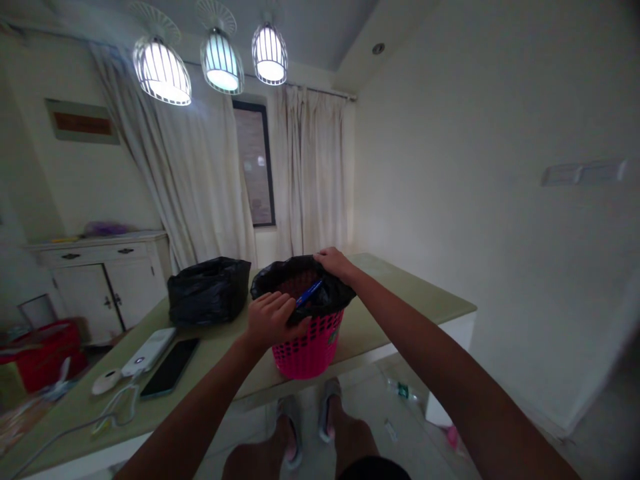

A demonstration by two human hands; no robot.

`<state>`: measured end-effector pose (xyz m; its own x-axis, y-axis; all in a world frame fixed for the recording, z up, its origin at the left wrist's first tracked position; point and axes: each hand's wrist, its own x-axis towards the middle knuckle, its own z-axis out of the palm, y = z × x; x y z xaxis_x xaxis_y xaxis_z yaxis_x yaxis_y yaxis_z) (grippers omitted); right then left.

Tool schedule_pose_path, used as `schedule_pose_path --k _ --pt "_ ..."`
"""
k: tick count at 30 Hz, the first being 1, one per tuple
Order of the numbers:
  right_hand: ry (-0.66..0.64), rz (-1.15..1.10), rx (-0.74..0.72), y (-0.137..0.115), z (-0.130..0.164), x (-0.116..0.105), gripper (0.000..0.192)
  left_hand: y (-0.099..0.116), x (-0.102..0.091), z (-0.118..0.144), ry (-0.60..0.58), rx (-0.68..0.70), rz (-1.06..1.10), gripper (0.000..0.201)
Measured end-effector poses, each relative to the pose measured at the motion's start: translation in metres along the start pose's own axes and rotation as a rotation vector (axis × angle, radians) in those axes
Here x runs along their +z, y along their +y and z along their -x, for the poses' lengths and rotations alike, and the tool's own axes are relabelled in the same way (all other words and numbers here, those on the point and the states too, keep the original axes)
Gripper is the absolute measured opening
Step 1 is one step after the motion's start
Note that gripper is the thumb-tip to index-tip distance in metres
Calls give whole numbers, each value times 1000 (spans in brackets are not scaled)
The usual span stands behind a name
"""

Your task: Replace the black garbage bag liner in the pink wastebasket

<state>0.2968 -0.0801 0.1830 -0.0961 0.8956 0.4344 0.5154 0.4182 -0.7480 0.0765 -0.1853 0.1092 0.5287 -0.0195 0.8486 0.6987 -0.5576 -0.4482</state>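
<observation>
A pink plastic wastebasket [306, 353] with a holed wall stands at the front edge of the table. A black trash bag [280, 272] lines it and is folded over the rim. My left hand [273, 321] grips the bag at the near left of the rim, thumb outside. At the far right of the rim, my right hand [336, 262] is closed over the bag, some of its fingers hidden. Between the hands, a blue pen [310, 292] lies slanted at the basket's mouth; its lower end is behind my left hand.
Another black plastic bag [209, 290] sits on the green-topped table [420, 293] to the left. Nearer are a dark phone [171, 367], a white power strip [150, 350] and a cable [117, 403]. A plastic bottle [401, 389] lies on the floor. Three lamps [220, 63] hang above.
</observation>
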Motion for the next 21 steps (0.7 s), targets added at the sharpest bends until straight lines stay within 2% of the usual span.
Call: schedule_pose_path --k 2,6,9,11,14,16,18,21 --pt "5 -43 49 -9 -1 16 32 3 2 -3 -24 13 -2 39" --pt "-46 -114 21 -42 -8 45 26 10 11 -7 -71 2 -11 39" --pt "-183 -231 -98 -83 -13 55 22 12 20 -9 -179 -107 4 32" --pt "-257 -365 -227 -115 -15 49 23 13 24 -10 -267 -192 16 32" --pt "-253 -560 -359 -152 -17 18 39 11 21 -8 -361 -265 29 35" --pt "-166 -633 -423 -159 -21 -15 47 8 14 -2 -364 -299 67 37" --pt "-26 -606 -436 -149 -27 -51 47 3 6 8 -277 -339 121 41" --pt "173 -519 -379 -116 -33 -99 42 -11 -4 29 -85 -460 167 51"
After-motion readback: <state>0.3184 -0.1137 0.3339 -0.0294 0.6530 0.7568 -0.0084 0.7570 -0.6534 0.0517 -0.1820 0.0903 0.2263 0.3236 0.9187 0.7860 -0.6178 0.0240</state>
